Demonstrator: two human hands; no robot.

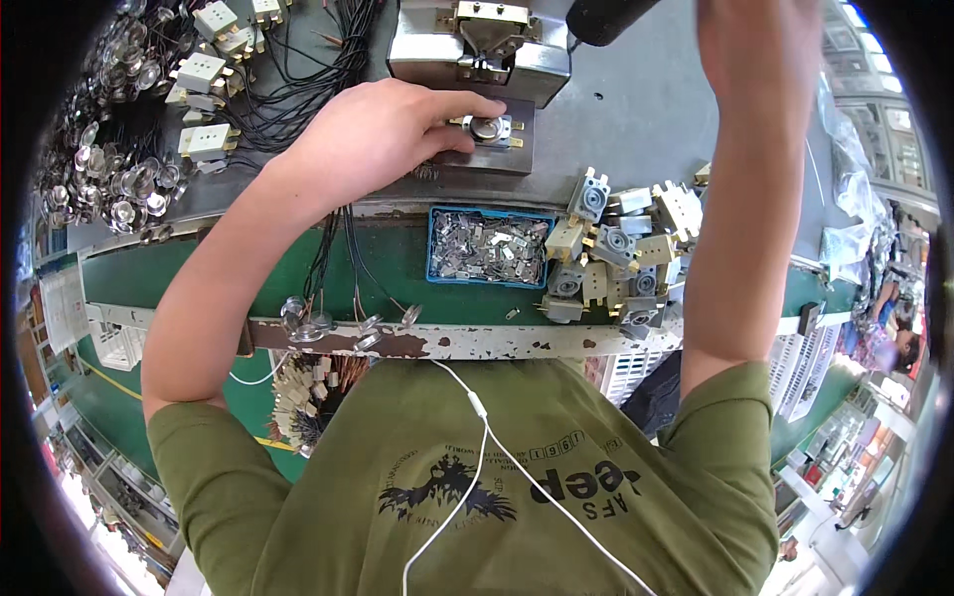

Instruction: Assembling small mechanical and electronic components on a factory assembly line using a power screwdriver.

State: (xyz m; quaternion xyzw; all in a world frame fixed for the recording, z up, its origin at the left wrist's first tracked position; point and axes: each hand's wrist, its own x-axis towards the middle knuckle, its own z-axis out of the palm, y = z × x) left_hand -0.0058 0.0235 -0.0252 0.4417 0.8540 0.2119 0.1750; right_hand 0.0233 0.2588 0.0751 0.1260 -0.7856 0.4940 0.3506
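My left hand [383, 129] reaches over the bench and pinches a small switch-like part [487, 129] between thumb and index finger. This part has a round metal cap and brass-coloured tabs sticking out on its right. It lies on a flat dark metal block [517, 159] in front of a metal press fixture [487, 45]. At the top edge only the wrist end of my right hand [757, 35] shows; its fingers are out of the picture. Left of that wrist, a thick black lever handle [608, 18] comes in from the top.
A blue tray [487, 248] of small metal clips sits below the block. Right of it is a heap of grey-and-cream switch parts [616, 243]. To the left lie black cables [298, 89], white blocks [206, 142] and many round metal caps [129, 189]. Several capped leads [318, 323] hang at the front edge.
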